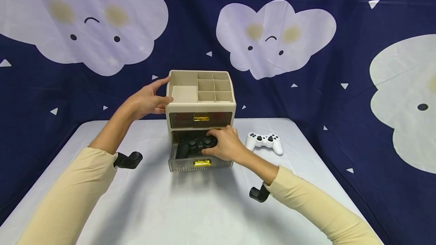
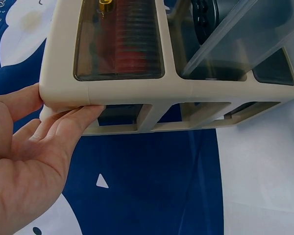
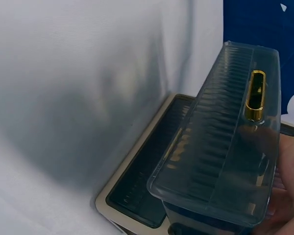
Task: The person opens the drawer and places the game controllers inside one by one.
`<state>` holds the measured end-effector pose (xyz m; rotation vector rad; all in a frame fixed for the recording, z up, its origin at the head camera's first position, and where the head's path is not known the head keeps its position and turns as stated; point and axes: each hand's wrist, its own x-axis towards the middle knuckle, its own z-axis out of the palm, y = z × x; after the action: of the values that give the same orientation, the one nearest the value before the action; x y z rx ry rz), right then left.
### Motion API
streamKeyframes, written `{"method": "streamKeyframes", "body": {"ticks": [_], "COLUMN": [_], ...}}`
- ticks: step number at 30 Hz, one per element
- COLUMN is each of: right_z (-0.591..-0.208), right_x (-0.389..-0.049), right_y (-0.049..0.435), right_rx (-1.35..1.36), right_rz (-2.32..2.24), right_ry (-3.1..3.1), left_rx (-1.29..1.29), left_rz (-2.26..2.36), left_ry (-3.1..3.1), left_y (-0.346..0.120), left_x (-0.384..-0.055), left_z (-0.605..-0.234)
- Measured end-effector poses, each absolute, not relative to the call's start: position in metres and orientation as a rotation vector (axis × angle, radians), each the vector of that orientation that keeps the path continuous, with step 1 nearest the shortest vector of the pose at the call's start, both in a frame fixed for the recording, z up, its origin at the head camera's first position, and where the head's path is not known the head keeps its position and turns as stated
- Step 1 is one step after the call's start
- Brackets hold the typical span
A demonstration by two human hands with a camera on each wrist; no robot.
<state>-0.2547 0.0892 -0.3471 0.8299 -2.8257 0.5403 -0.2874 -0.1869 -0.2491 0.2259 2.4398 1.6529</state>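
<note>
A cream desk organizer (image 1: pixel 201 104) stands on the table, its clear lower drawer (image 1: pixel 184 165) pulled out. Inside that drawer lies a black game controller (image 1: pixel 192 144). My right hand (image 1: pixel 226 144) reaches in from the right and grips the controller's right end between thumb and fingers. Part of this hand (image 3: pixel 290 181) shows behind the clear drawer in the right wrist view, its fingertips hidden. Against the organizer's upper left side rests my left hand (image 1: pixel 144 100), thumb at the top rim, fingers extended. The left wrist view also shows this hand (image 2: pixel 36 156) touching the organizer's corner.
A white game controller (image 1: pixel 264 142) lies on the table to the right of the organizer. The upper drawer (image 1: pixel 184 120) is closed, with red shapes behind its dark front. Behind the white table (image 1: pixel 143 207) hangs a dark blue cloth (image 1: pixel 194 25) with clouds.
</note>
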Motion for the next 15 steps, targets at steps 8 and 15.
{"method": "streamKeyframes", "body": {"ticks": [8,15], "right_z": [-0.3460,-0.3455], "right_x": [-0.2516,-0.2509], "right_y": [0.0867,0.0860], "right_rx": [0.810,0.799], "right_rz": [0.480,0.485], "right_ry": [-2.874,-2.877], "left_rx": [0.217,0.218], "left_rz": [1.657,1.664], "left_ry": [2.441,2.436], "left_y": [-0.1868,-0.1872], "left_x": [-0.2875,-0.2868], "left_z": [-0.2500,-0.2503]}}
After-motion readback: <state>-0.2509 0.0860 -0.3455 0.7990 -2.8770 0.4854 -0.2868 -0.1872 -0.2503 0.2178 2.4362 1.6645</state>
